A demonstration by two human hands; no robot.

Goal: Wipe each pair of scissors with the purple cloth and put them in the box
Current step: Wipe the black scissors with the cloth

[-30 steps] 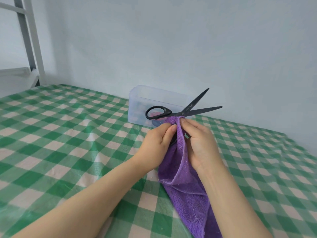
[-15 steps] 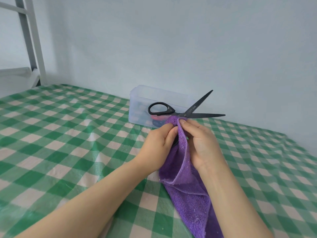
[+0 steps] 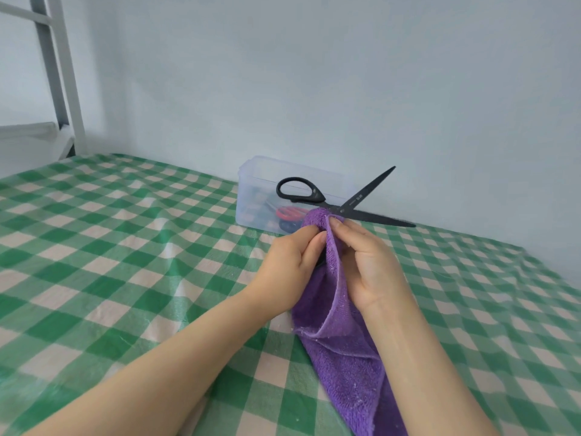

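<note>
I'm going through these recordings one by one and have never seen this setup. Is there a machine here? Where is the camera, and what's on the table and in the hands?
There is no machine. A person works bare-handed, filmed by one wide-angle camera worn on the head, looking forward and down. The left hand and right hand both pinch a purple cloth, which is bunched round the lower handle of a pair of black scissors. The scissors are open, with their blades pointing right. The cloth's tail trails onto a green checked tablecloth. Behind, a clear plastic box stands by the wall, with red-handled scissors inside.
</note>
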